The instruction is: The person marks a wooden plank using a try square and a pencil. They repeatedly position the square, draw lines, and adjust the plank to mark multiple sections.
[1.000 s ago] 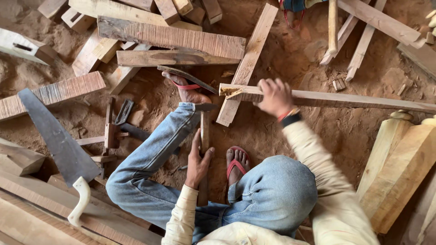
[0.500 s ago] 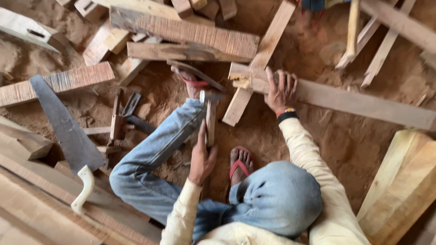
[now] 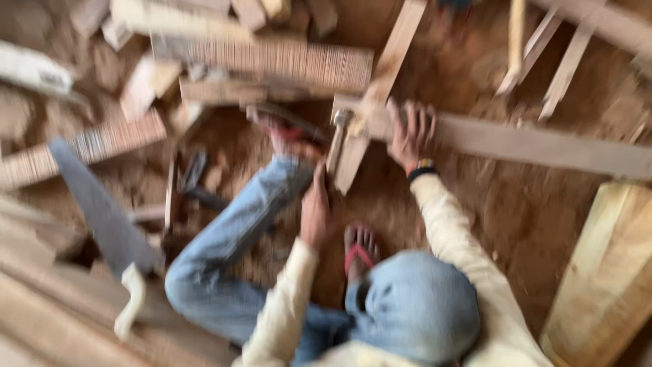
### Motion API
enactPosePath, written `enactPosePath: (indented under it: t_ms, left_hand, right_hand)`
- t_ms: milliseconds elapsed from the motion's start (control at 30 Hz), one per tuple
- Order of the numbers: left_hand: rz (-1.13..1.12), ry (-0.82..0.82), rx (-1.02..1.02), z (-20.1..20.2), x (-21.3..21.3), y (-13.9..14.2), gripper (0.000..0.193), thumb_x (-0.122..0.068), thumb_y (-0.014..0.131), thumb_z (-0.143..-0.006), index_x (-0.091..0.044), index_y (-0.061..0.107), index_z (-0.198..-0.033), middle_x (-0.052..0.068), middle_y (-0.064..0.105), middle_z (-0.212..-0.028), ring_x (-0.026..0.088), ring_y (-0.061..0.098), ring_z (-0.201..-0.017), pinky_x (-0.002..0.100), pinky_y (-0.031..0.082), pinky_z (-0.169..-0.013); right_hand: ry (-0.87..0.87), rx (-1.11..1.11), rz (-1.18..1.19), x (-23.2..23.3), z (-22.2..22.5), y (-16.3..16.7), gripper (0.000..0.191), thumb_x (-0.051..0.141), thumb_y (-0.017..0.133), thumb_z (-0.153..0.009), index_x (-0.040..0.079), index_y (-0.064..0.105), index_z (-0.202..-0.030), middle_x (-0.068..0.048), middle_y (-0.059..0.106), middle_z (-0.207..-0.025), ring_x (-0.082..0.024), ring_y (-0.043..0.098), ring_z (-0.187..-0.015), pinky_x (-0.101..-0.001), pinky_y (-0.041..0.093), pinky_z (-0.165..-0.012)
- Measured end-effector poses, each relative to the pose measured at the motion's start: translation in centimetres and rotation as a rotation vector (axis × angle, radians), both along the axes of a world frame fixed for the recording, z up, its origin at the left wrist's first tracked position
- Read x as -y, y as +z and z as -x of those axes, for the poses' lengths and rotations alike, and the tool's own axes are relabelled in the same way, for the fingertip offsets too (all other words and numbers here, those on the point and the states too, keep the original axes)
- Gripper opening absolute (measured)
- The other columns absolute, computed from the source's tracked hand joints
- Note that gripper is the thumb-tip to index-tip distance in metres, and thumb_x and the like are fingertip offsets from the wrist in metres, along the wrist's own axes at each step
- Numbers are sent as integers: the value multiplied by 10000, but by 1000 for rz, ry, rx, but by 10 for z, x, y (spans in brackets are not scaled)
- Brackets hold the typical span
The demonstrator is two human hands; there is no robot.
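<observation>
The frame is blurred and looks down over a blue cap (image 3: pixel 414 306) at a squatting person in jeans and a cream shirt. My left hand (image 3: pixel 316 207) is shut on the handle of a hammer (image 3: pixel 337 139), whose head is at the near end of a long wooden plank (image 3: pixel 536 144). My right hand (image 3: pixel 412 132), wearing a wristband, presses flat on that plank with fingers spread. A second plank (image 3: pixel 390 61) lies slanted under the long one. One foot in a red sandal (image 3: pixel 360 248) rests on the sawdust; the other foot (image 3: pixel 285 132) is by the plank's end.
A handsaw (image 3: pixel 102 207) with a white handle (image 3: pixel 132 299) lies at the left on stacked boards. Ribbed boards (image 3: pixel 285 61) and offcuts lie at the top. A thick pale timber block (image 3: pixel 604 278) stands at the right. Thin sticks (image 3: pixel 564 68) lie at the top right. Sawdust (image 3: pixel 516 211) covers the ground.
My left hand has swung the hammer from beside the knee up to the plank's end. My right hand stays pressed on the plank. The view has shifted and blurred.
</observation>
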State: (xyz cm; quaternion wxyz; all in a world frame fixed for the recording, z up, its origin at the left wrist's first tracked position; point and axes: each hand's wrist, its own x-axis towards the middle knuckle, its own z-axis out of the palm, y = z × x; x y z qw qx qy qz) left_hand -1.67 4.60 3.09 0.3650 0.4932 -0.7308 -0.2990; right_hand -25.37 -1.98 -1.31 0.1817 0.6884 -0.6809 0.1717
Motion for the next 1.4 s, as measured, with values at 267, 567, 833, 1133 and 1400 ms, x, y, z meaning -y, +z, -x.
enactPosePath:
  t_ms: [267, 567, 833, 1133, 1400]
  left_hand:
    - [247, 79, -230, -10, 0, -24, 281, -73, 663, -1051, -110, 440, -1218, 204, 671, -977, 333, 704, -769, 407, 557, -676]
    - [-174, 79, -320, -22, -5, -8, 335, -50, 571, -1014, 8, 431, -1312, 207, 683, -917, 259, 657, -673, 379, 527, -572]
    - [300, 99, -169, -5, 15, -39, 161, -39, 634, -1044, -183, 586, -1099, 130, 733, -849, 213, 722, -684, 327, 592, -591]
    - [-279, -44, -329, -26, 10, 6, 177, -65, 536, -1029, -33, 506, -1201, 88, 677, -722, 141, 620, -530, 292, 492, -453]
    - [-262, -2, -221, 1, 26, -48, 171, -91, 613, -1056, -13, 497, -1154, 100, 697, -932, 127, 654, -694, 261, 517, -572]
  right_hand:
    - [61, 121, -92, -1, 3, 10, 949, 249, 896, -672, 199, 500, -1533, -145, 551, -1323, -358, 518, -1263, -585, 336, -1156]
    - [26, 68, -73, -4, 3, 12, 971, 223, 906, -658, 230, 494, -1538, -116, 543, -1328, -340, 522, -1267, -561, 331, -1167]
    - [46, 136, -114, -4, 3, 10, 1001, 257, 915, -621, 202, 497, -1528, -143, 543, -1322, -366, 517, -1254, -581, 318, -1161]
    - [21, 96, -66, 0, 9, 3, 903, 188, 855, -711, 206, 508, -1544, -127, 536, -1338, -352, 517, -1283, -570, 324, -1181]
    - [71, 162, -89, 1, 9, 2, 957, 246, 877, -605, 171, 515, -1487, -172, 539, -1311, -385, 524, -1234, -599, 325, -1125]
